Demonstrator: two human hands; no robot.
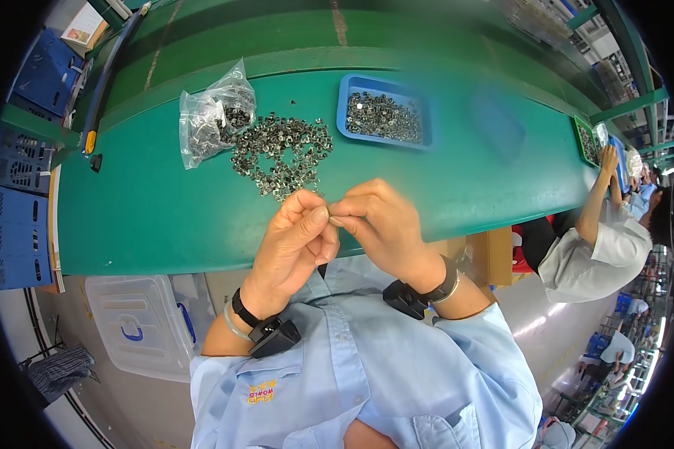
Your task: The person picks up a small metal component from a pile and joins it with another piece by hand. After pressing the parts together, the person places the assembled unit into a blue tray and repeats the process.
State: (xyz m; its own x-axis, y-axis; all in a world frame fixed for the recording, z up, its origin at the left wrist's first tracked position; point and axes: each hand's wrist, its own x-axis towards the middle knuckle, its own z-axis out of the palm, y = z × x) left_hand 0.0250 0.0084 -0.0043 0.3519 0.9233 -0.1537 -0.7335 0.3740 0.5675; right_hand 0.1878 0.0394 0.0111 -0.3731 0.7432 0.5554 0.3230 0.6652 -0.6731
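My left hand (pixel 296 236) and my right hand (pixel 382 224) meet fingertip to fingertip above the table's near edge. Both pinch at one spot, thumbs against index fingers. Whatever lies between the fingertips is too small and covered to make out. Just beyond my left hand spreads a loose pile of small shiny metal parts (pixel 284 153) on the green tabletop (pixel 157 224). A clear plastic bag (pixel 202 123) with more of these parts lies against the pile's left side. Right of the pile, a blue tray (pixel 386 138) holds many similar small metal pieces.
Blue plastic crates (pixel 19 232) are stacked at the left. A clear lidded storage box (pixel 135 322) stands on the floor below the table. A cardboard box (pixel 490 257) is under the table's right part. Another person (pixel 599 247) works at the far right beside a green tray (pixel 586 141).
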